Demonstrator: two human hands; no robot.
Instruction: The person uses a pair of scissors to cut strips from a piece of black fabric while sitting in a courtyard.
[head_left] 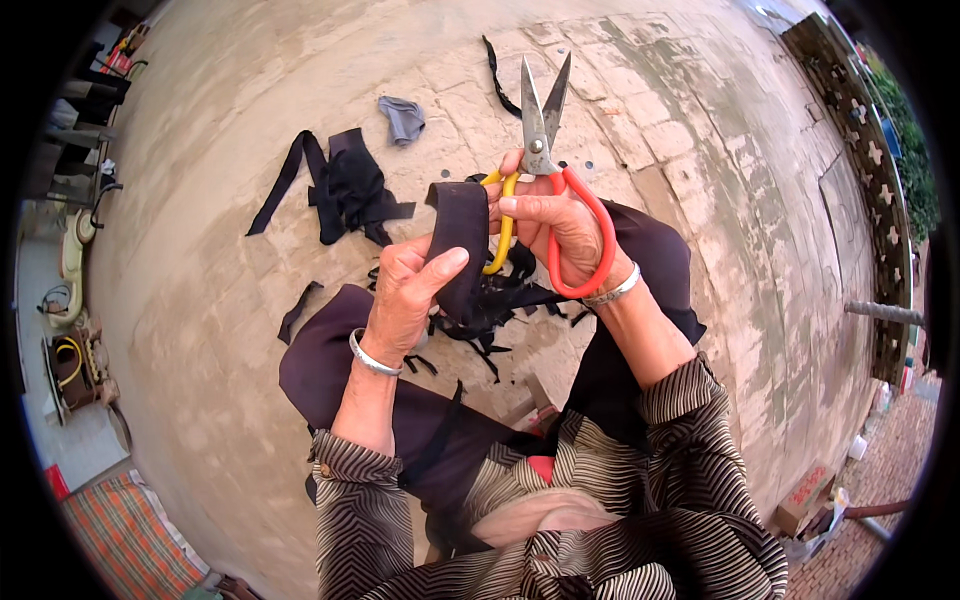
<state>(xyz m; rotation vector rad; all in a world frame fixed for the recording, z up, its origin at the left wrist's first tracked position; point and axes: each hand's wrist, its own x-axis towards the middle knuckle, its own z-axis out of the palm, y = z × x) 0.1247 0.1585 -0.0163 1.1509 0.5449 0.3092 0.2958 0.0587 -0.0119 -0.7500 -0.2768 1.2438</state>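
Between thumb and fingers, my left hand (405, 290) pinches a strip of dark cloth (460, 245), which stands up in front of my knees and curls over at its top. My right hand (570, 225) has its fingers in a pair of scissors (537, 150) with one yellow and one red handle. The scissors' blades are spread a little and point away from me, with nothing between them. The fingertips of my right hand come close to the strip's right edge; whether they touch it is hard to tell. Both wrists wear silver bracelets.
Black cloth scraps (485, 325) lie between my knees. Farther left are a larger black cloth piece (350, 185) and a grey cloth piece (402, 120). A thin black strip (498, 78) lies beyond the scissors. A cardboard box (805, 497) stands at the lower right.
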